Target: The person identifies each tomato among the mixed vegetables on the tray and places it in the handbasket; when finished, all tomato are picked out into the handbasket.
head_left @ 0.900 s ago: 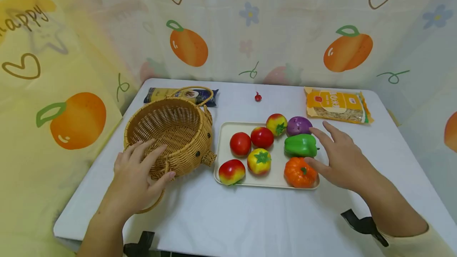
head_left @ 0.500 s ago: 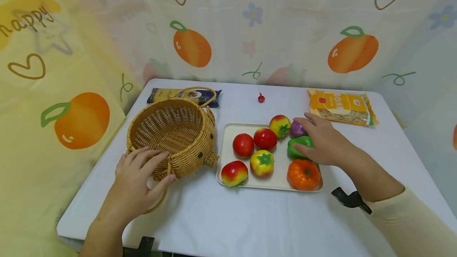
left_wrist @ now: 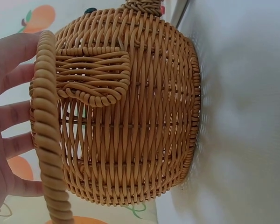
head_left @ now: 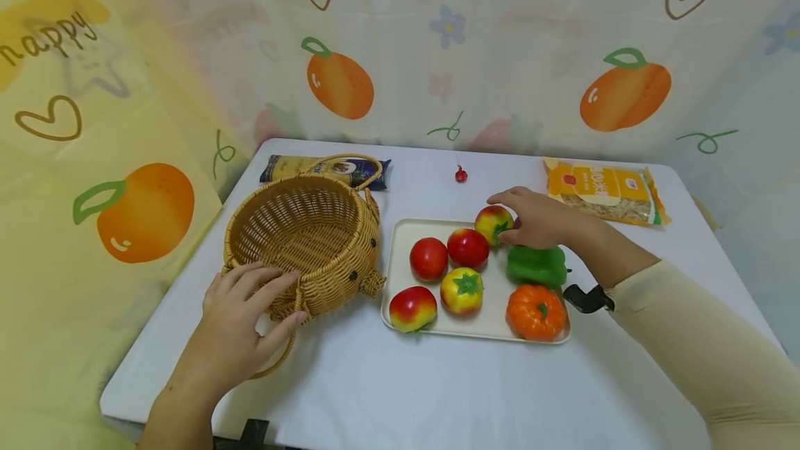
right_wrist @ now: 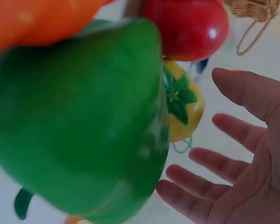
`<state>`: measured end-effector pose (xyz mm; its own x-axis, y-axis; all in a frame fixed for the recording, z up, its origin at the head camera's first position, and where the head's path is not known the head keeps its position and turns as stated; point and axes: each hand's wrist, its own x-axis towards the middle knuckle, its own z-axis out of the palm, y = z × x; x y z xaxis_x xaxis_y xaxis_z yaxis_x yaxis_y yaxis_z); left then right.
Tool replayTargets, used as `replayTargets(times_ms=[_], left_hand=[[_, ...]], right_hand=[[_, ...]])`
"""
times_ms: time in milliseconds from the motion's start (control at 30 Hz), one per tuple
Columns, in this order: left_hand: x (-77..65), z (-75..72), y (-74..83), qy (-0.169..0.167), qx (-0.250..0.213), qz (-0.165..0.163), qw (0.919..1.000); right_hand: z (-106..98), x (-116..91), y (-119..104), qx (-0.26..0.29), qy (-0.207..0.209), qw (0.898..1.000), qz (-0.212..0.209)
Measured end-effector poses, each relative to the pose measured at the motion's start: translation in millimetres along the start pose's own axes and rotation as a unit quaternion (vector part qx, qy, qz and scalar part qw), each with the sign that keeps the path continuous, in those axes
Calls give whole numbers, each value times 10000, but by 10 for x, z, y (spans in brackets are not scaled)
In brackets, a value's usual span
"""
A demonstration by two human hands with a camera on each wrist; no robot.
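A wicker basket [head_left: 319, 228] with an animal face stands at left. My left hand [head_left: 240, 311] rests at its near rim with fingers extended; in the left wrist view the fingers [left_wrist: 16, 115] lie behind the twisted handle [left_wrist: 47, 126]. My right hand [head_left: 537, 217] reaches over the back of the cream tray [head_left: 400, 235], fingers spread around the rear red-and-yellow tomato [head_left: 492, 223]. The right wrist view shows straight fingers [right_wrist: 224, 163] beside that tomato [right_wrist: 193, 107] and the green bell pepper [right_wrist: 79, 121]. My right hand mostly hides a purple vegetable.
Also on the tray are two red tomatoes [head_left: 428, 259], two more red-and-yellow ones [head_left: 462, 292] and an orange pumpkin [head_left: 536, 312]. Behind stand a dark blue and yellow packet [head_left: 287, 167], a small red object [head_left: 460, 174] and an orange food bag [head_left: 606, 193].
My right hand has moved left and away from me, from the tray's right side over the purple vegetable to the rear tomato. The left hand stays at the basket rim.
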<state>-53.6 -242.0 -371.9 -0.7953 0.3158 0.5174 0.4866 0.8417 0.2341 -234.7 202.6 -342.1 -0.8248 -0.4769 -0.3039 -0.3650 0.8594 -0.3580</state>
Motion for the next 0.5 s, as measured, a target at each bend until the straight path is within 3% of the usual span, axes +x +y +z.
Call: replayTargets(times_ms=[233, 500], left_hand=[[-17, 22, 11, 65, 64, 98, 9999], [-12, 26, 21, 64, -4, 74, 10000]], right_hand=[[-15, 218, 72, 16, -381, 9987, -340], [-14, 369, 71, -123, -785, 9965, -256]])
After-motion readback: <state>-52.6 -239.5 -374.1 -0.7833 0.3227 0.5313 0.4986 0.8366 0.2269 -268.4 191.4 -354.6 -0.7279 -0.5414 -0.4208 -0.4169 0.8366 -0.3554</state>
